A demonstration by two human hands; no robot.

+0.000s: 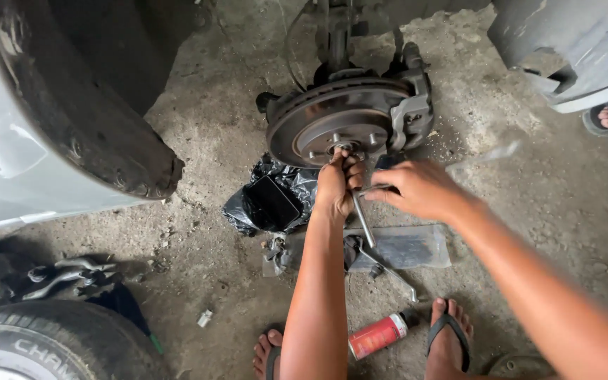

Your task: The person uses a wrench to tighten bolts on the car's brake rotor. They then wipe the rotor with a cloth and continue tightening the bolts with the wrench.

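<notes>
Wrench, a slim metal bar, is running from the hub of the brake disc down toward the person, and both hands are gripping its upper part. The left hand is closing its fingers tight around the head end, right against the centre of the disc, seemingly to keep the tool seated there. The right hand is wrapping the shaft just beside it, fingers pressed together, placed as if to add turning force. The disc is hanging exposed with its caliper on the right side, the wheel being off. Below the hands, a black plastic bag and a flat grey sheet are lying on the concrete floor, keeping parts close. A red spray can is lying between the sandalled feet, and a tyre is resting at lower left.
</notes>
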